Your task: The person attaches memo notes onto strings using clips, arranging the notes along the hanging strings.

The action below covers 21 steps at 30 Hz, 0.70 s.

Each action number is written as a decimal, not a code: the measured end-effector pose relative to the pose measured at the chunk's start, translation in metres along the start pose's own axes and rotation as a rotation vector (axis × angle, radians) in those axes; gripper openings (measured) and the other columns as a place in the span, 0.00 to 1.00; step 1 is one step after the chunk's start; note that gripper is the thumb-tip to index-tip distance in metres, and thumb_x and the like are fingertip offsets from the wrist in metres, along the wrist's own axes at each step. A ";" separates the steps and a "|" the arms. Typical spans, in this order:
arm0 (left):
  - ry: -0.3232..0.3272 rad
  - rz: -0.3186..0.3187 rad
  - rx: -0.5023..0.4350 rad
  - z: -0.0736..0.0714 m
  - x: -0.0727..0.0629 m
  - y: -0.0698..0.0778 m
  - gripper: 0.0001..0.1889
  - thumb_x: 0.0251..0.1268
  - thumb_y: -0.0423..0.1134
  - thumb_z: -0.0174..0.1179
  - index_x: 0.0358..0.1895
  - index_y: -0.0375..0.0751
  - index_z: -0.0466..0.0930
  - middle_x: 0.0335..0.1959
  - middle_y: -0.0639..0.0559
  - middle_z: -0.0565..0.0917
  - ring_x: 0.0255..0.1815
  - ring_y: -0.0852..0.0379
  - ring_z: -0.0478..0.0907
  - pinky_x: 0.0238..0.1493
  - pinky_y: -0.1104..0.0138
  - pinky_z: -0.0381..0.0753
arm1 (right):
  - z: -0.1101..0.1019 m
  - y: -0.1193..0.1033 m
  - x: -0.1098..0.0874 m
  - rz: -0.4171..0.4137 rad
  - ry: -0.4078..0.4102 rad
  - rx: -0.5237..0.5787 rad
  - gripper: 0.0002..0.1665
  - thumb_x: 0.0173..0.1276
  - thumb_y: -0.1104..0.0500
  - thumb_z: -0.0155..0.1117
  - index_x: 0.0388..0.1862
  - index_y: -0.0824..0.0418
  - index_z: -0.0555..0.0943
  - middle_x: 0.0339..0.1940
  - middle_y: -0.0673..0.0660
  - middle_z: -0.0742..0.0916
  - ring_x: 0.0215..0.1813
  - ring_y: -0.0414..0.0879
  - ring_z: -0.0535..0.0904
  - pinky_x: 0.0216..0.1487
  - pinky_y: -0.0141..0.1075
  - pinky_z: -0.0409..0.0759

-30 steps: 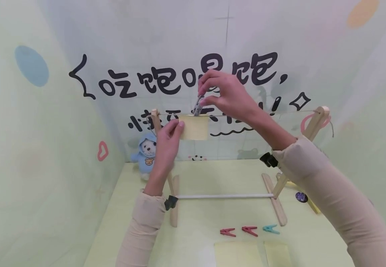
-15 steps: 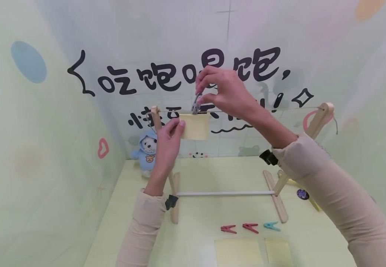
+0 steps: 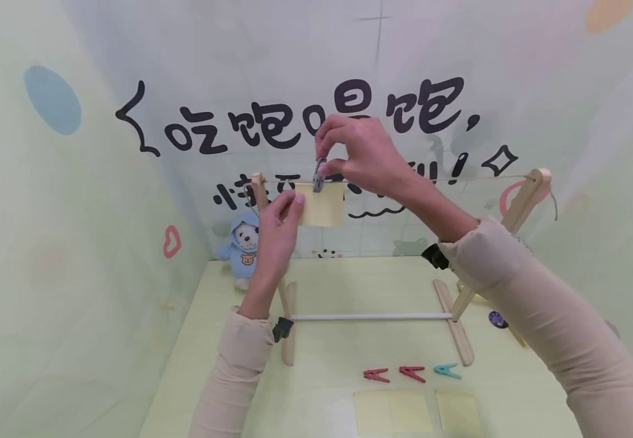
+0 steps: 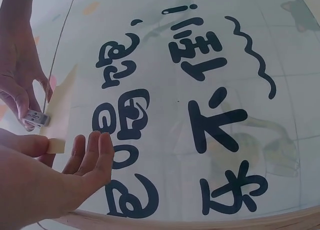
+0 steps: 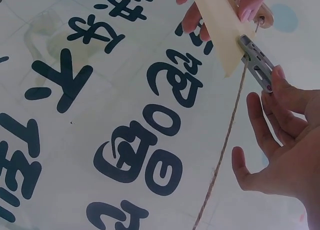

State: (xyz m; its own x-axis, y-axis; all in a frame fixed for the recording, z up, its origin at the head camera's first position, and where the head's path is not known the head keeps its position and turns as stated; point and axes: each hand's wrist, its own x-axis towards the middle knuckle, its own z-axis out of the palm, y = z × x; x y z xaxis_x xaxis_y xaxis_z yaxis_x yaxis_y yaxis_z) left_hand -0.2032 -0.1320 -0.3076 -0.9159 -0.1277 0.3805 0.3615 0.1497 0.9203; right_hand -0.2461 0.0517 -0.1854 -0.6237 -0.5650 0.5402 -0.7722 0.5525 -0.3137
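A yellow paper note (image 3: 324, 208) is up at the twine (image 3: 420, 180) strung between two wooden posts. My left hand (image 3: 278, 228) pinches the note's left edge between thumb and index finger; in the left wrist view its other fingers are spread loosely. From above, my right hand (image 3: 368, 152) pinches a grey clothespin (image 3: 318, 176) by its handle end. The tip of the clothespin (image 5: 255, 60) sits over the note's top edge and the twine in the right wrist view. In the left wrist view the clothespin (image 4: 37, 118) lies against the note (image 4: 61, 110).
On the table lie two red clothespins (image 3: 412, 373) and a blue one (image 3: 447, 370), with yellow notes (image 3: 393, 412) nearer me. A white rod (image 3: 371, 316) joins the stand's wooden feet. A plush toy (image 3: 244, 249) sits at back left; a purple round object (image 3: 497, 319) lies right.
The clothespin has come down from above the note's top edge, so its tip now overlaps the note. My left hand keeps its pinch on the note. The head view has shifted slightly.
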 end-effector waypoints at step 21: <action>0.005 -0.063 0.033 0.000 -0.005 -0.004 0.13 0.88 0.40 0.58 0.60 0.35 0.86 0.49 0.44 0.84 0.53 0.50 0.78 0.61 0.58 0.76 | 0.001 -0.003 0.003 0.124 -0.216 0.030 0.21 0.70 0.59 0.82 0.58 0.66 0.89 0.63 0.61 0.84 0.66 0.57 0.80 0.71 0.52 0.75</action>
State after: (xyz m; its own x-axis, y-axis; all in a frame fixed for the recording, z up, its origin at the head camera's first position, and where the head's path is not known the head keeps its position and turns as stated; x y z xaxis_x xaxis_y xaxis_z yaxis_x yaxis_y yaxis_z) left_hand -0.1999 -0.1314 -0.3136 -0.9358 -0.1432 0.3222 0.2968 0.1732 0.9391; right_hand -0.2454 0.0475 -0.1841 -0.7229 -0.6135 0.3178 -0.6894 0.6092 -0.3921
